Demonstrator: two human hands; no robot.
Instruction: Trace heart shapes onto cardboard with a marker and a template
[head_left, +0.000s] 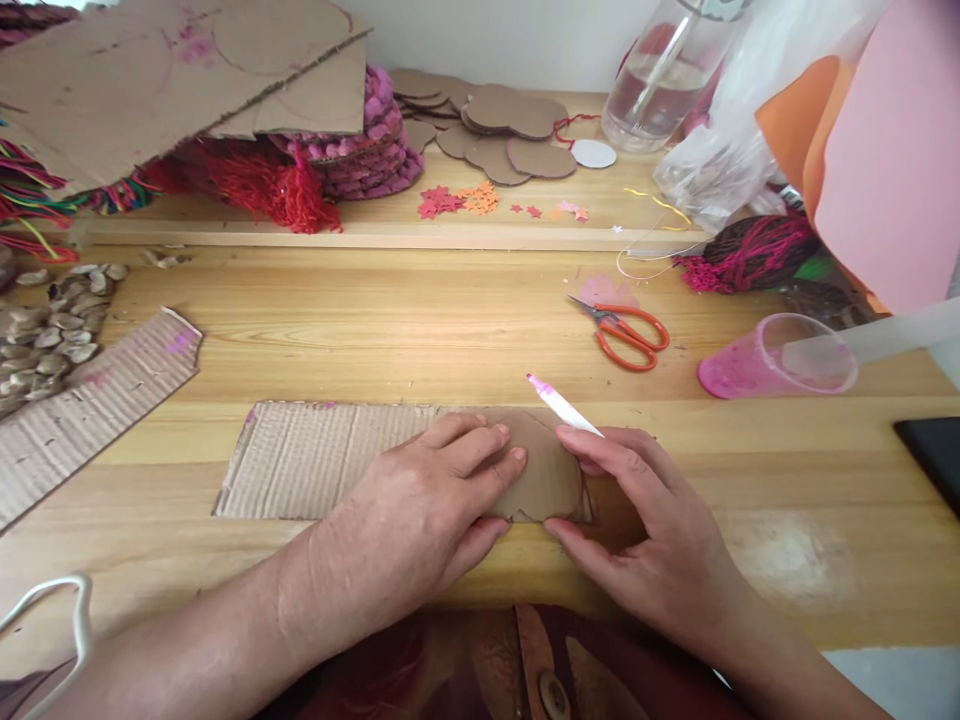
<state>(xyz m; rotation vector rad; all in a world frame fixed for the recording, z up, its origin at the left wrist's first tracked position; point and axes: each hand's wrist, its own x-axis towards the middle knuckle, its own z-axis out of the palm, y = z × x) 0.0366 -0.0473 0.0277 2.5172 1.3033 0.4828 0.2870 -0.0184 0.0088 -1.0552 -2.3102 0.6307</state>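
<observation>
Lying over the right end of a ribbed strip, the cut-out is resting at the near middle of the table. Being thin cardboard, it is looking light and fairly stiff, dry rather than slippery, with edges probably creasing under a hard pinch; the broad face is offering the safest hold, pressed flat so that it is not sliding on the strip. The left hand is doing just that, its fingers laid close together across the left part of the cut-out, its thumb lying by the near edge. The right hand is holding a marker in its fingers, the tip pointing far and left, clear of the cardboard, while its thumb is touching the near edge. Farther out, red-handled scissors are lying on the far side, a pink-stained cup is tilting at the right, another strip is lying at the left beside shells, and brown shapes are piling up at the far edge.
</observation>
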